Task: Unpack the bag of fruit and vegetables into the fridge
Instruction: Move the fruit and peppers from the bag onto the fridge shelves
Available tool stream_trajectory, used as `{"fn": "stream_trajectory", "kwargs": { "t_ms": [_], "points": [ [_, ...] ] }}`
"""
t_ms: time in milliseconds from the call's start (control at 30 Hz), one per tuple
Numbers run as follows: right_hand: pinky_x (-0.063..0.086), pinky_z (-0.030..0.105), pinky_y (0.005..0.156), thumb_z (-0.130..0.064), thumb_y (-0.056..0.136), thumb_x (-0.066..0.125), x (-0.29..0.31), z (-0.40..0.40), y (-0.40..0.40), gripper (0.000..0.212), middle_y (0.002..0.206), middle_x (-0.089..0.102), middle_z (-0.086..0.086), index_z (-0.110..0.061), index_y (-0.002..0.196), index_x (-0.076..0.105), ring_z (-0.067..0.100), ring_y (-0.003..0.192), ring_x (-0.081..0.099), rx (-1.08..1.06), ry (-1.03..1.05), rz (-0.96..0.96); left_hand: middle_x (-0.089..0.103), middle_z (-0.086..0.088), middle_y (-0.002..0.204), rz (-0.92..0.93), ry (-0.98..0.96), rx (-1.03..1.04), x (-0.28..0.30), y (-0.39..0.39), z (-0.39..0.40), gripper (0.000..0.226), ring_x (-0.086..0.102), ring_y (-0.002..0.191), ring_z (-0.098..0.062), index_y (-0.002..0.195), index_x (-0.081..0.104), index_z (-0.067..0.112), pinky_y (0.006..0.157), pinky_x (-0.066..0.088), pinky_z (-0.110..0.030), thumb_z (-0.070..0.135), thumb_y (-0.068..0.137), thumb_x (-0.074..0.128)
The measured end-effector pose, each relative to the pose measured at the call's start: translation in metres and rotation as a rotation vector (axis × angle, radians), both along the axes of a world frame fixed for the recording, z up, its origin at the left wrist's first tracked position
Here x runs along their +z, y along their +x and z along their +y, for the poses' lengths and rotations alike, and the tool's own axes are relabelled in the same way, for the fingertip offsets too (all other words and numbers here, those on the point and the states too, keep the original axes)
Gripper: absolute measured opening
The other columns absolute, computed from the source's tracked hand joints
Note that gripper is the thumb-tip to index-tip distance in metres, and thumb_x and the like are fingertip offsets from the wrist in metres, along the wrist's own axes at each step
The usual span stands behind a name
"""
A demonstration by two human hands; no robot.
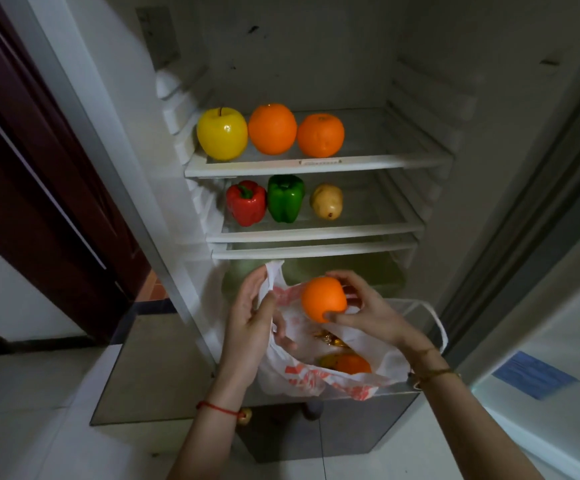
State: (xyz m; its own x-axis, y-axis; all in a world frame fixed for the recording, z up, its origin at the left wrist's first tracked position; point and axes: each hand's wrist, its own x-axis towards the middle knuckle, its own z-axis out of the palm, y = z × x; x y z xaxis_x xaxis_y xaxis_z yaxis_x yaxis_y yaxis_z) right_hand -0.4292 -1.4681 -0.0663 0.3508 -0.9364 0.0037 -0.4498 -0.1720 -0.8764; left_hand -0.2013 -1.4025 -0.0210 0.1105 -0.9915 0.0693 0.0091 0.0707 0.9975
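My right hand [368,306] grips an orange [323,298] just above the open mouth of a white plastic bag with orange print [302,375]. My left hand [250,313] pinches the bag's left handle and holds it up. More orange and yellow produce [349,363] lies inside the bag. The fridge's upper shelf [385,161] carries a yellow apple [222,134] and two oranges [272,129] [320,135]. On the shelf below [378,226] stand a red pepper [246,203], a green pepper [286,198] and a potato [327,201].
The bag rests on the top of the fridge's lower compartment [344,427]. The open fridge door [558,271] stands at the right with a blue label [534,375]. A dark red door [39,168] is at the left. Both shelves have bare glass to the right of the produce.
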Motion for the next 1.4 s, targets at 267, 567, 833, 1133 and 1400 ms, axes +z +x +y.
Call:
{"fn": "stream_trajectory", "kwargs": {
  "t_ms": [267, 567, 833, 1133, 1400],
  "points": [
    [0.052, 0.025, 0.090, -0.024, 0.072, 0.080, 0.093, 0.001, -0.005, 0.074, 0.139, 0.043, 0.000, -0.023, 0.136, 0.043, 0.012, 0.121, 0.052, -0.119, -0.341, -0.221, 0.054, 0.000, 0.137, 0.021, 0.026, 0.023, 0.001, -0.003, -0.013, 0.039, 0.064, 0.090, -0.031, 0.135, 0.049, 0.028, 0.077, 0.055, -0.040, 0.012, 0.099, 0.049],
    [0.052, 0.033, 0.095, -0.030, 0.075, 0.078, 0.167, -0.043, -0.019, 0.081, 0.141, 0.039, 0.006, -0.021, 0.139, 0.030, 0.021, 0.122, 0.052, -0.476, -0.644, -0.288, 0.058, 0.006, 0.123, 0.049, 0.010, 0.013, 0.003, -0.006, -0.018, 0.038, 0.061, 0.064, -0.003, 0.122, 0.051, 0.038, 0.059, 0.053, -0.023, 0.008, 0.098, 0.048],
    [0.043, 0.028, 0.088, -0.022, 0.076, 0.079, 0.183, -0.088, -0.012, 0.075, 0.134, 0.049, 0.006, -0.014, 0.138, 0.037, 0.015, 0.115, 0.050, -0.564, -0.643, -0.159, 0.053, 0.005, 0.139, 0.017, 0.002, 0.036, -0.001, -0.003, -0.023, 0.043, 0.047, 0.128, -0.041, 0.113, 0.054, 0.054, 0.106, 0.040, -0.059, 0.014, 0.098, 0.051],
    [0.044, 0.032, 0.092, -0.023, 0.074, 0.081, 0.172, -0.111, -0.006, 0.085, 0.136, 0.048, 0.012, -0.007, 0.142, 0.033, 0.023, 0.119, 0.051, -0.613, -0.630, -0.052, 0.052, 0.008, 0.137, 0.026, 0.002, 0.059, 0.001, -0.003, -0.022, 0.042, 0.047, 0.131, -0.032, 0.112, 0.052, 0.051, 0.110, 0.038, -0.053, 0.012, 0.098, 0.050],
    [0.038, 0.025, 0.090, -0.028, 0.080, 0.077, 0.169, -0.116, -0.003, 0.072, 0.134, 0.053, 0.015, -0.004, 0.138, 0.042, 0.030, 0.122, 0.053, -0.710, -0.646, -0.015, 0.053, 0.001, 0.139, 0.081, 0.023, 0.048, -0.004, -0.004, -0.022, 0.047, 0.041, 0.127, -0.055, 0.108, 0.055, 0.062, 0.100, 0.038, -0.069, 0.017, 0.097, 0.052]
  ]
}}
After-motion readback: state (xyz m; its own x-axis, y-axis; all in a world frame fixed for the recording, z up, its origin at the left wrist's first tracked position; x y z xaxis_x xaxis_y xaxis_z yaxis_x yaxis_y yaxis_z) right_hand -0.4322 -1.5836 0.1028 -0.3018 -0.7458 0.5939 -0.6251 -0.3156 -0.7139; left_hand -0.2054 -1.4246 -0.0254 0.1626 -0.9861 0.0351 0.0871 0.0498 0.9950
